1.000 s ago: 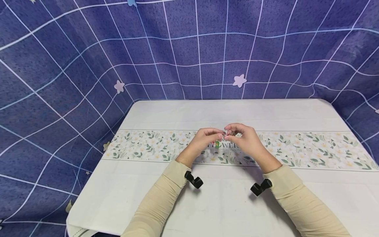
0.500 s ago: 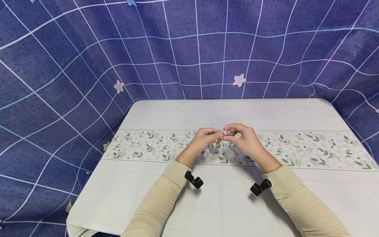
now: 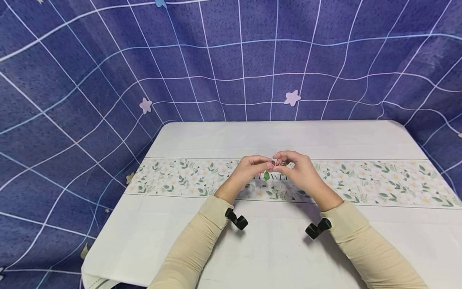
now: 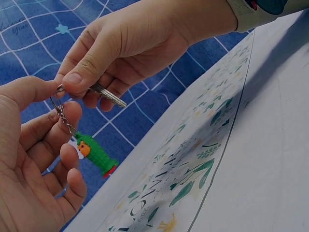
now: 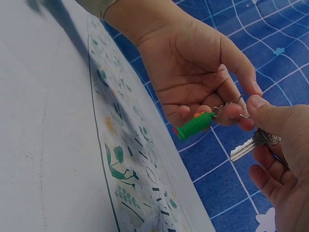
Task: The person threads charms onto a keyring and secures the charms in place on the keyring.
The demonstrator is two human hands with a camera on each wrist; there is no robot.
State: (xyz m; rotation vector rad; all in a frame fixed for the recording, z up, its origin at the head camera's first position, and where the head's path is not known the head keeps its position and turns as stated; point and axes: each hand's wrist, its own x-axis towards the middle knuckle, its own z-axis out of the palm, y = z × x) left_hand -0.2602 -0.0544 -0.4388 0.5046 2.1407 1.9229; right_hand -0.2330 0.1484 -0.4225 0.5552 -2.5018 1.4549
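My left hand (image 3: pixel 251 167) and right hand (image 3: pixel 298 167) meet above the middle of the table. Between the left thumb and fingers I pinch a thin metal key ring (image 4: pixel 54 100). A short chain (image 4: pixel 64 120) hangs from the ring, with a green keychain figure (image 4: pixel 99 155) on it that has an orange patch and a red end. The right thumb and fingers pinch a silver key (image 5: pixel 247 147) at its head, right by the ring. Its toothed blade sticks out below the right fingers. The key's head is partly hidden by those fingers.
Under the hands lies a white tablecloth (image 3: pixel 274 136) with a floral printed band (image 3: pixel 361 182) and dark lettering. A blue curtain (image 3: pixel 216 60) with white grid lines and stars hangs behind the table and along its sides.
The green figure has swung slightly right and turned, showing more green. The fingertips have shifted a little around the ring and key; both arms stay in place.
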